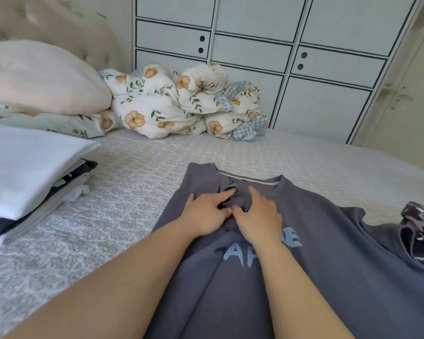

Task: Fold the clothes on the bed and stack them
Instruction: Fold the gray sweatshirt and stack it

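A grey T-shirt (328, 241) with light blue letters lies spread on the bed (132, 192), collar away from me. My left hand (206, 211) and my right hand (260, 216) lie side by side just below the collar. Both pinch a bunched ridge of the grey cloth between fingers and thumb. A stack of folded clothes (27, 177), white on top with dark and grey layers beneath, sits at the left of the bed.
A camouflage-patterned garment (419, 223) lies at the right edge, partly under the shirt's sleeve. A pink pillow (39, 77) and a bundled floral quilt (176, 101) are at the head of the bed. White cupboards (304, 57) stand behind.
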